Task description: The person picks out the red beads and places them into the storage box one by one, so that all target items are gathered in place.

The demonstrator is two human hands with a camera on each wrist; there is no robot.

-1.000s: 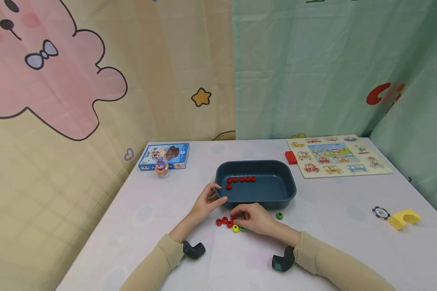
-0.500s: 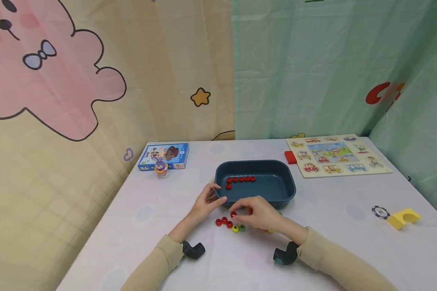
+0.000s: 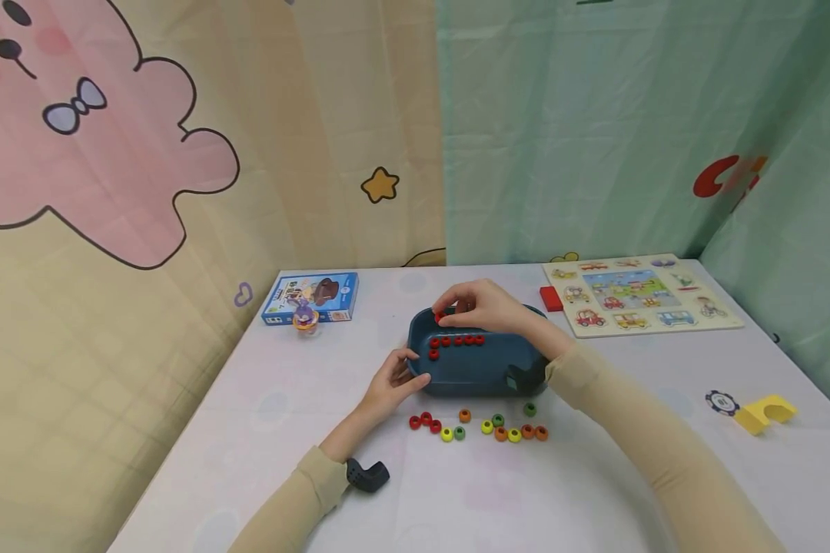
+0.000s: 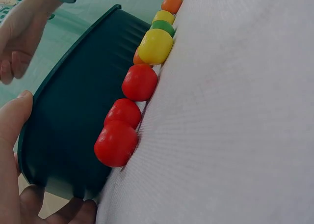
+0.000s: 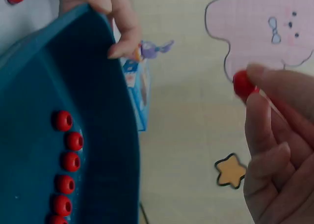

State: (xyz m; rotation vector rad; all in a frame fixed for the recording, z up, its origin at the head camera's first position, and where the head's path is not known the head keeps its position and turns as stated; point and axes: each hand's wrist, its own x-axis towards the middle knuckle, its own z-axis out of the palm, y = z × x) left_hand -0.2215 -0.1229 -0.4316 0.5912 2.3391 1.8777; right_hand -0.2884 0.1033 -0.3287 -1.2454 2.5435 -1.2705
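Observation:
My right hand (image 3: 487,307) is over the back left part of a dark blue tray (image 3: 498,357), pinching a red bead (image 5: 244,83) between thumb and fingertip. Inside the tray, several red beads (image 3: 459,340) lie in a row, with one more in front of its left end. At the tray's left front corner, my left hand (image 3: 393,384) grips the wall, thumb by the rim and fingers round the outside. On the table before the tray lie three red beads (image 4: 117,144) and several yellow (image 4: 156,46), green (image 3: 498,420) and orange beads (image 3: 465,415).
A blue box (image 3: 339,296) and a small purple figure (image 3: 306,316) stand at the back left. To the right are a red block (image 3: 551,299), a picture puzzle board (image 3: 639,296), a round chip (image 3: 722,402) and a yellow arch block (image 3: 765,415).
My right hand has picked a red bead off the table and carried it up and back, over the tray. The left hand keeps its place on the tray.

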